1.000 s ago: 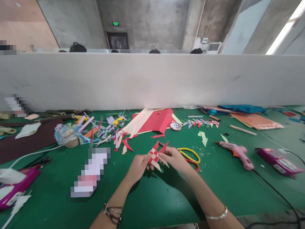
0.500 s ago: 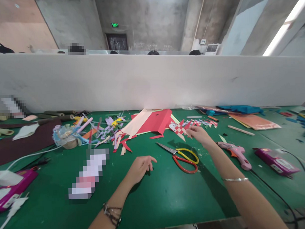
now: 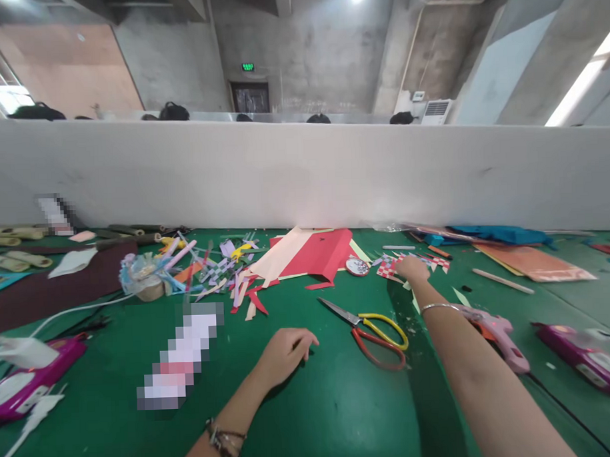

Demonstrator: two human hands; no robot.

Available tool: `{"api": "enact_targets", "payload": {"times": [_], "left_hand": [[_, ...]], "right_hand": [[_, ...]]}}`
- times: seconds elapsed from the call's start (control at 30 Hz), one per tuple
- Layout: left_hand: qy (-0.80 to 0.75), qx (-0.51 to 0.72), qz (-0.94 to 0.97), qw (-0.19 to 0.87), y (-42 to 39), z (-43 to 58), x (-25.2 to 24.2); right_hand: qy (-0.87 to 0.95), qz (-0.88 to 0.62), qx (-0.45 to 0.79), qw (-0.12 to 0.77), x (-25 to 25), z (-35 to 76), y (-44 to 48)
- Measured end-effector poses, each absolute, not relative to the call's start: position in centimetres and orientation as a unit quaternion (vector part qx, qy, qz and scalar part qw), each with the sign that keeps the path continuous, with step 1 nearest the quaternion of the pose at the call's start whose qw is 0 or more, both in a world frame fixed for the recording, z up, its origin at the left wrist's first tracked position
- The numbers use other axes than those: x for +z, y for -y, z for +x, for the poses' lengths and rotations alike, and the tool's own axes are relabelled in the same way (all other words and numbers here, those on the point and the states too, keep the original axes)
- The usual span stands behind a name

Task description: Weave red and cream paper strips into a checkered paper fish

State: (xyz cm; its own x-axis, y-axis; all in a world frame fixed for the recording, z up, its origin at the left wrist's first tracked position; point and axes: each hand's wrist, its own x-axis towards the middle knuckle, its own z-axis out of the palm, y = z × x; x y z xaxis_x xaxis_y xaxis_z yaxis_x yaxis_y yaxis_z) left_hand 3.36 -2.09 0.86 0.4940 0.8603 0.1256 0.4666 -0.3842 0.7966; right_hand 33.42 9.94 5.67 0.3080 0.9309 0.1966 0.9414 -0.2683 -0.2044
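Note:
My right hand (image 3: 412, 270) reaches to the back of the green table, its fingers closed on a red-and-white checkered woven paper piece (image 3: 388, 267). Part of that paper is hidden under the hand. Just left of it lies a small round patterned disc (image 3: 357, 266). My left hand (image 3: 288, 354) rests on the table with nothing in it, fingers loosely bent and apart. Between the two forearms lie scissors (image 3: 361, 318) with one yellow and one red handle, points toward the upper left. Red sheets of paper (image 3: 328, 251) and a pale pink sheet (image 3: 280, 254) lie behind them.
Right of my right forearm is a pink glue gun (image 3: 503, 335) with its cord, near a magenta power strip (image 3: 584, 359). Paper scraps (image 3: 255, 300) and a plastic-wrapped bundle (image 3: 146, 277) lie to the left. A white partition (image 3: 303, 172) bounds the back.
My right hand has moved right and away with the checkered paper, uncovering the round disc. My left hand stays in nearly the same place. The view has shifted slightly.

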Motion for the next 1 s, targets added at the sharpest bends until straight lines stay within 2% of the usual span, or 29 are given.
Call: {"api": "enact_targets", "payload": {"times": [0.1,0.23,0.33,0.67,0.83,1.0], "left_hand": [[-0.429,0.231,0.82,0.301,2.2,3.5,1.0],[-0.428,0.188,0.848,0.252,2.1,3.7,0.8],[-0.435,0.182,0.848,0.243,1.9,3.7,0.7],[-0.443,0.192,0.841,0.246,1.9,3.6,0.5],[-0.448,0.215,0.83,0.252,1.8,3.5,0.4],[-0.438,0.241,0.825,0.263,1.9,3.4,0.5]], "right_hand": [[0.639,-0.761,-0.069,0.094,6.1,31.0,-10.5],[0.8,-0.592,-0.095,0.025,5.6,26.3,-10.8],[0.855,-0.507,-0.111,-0.015,4.7,23.8,-10.9],[0.852,-0.499,-0.146,-0.062,4.4,22.9,-12.1],[0.835,-0.534,-0.127,-0.022,3.9,22.7,-11.7],[0.799,-0.579,-0.118,0.11,6.1,22.8,-11.3]]}}
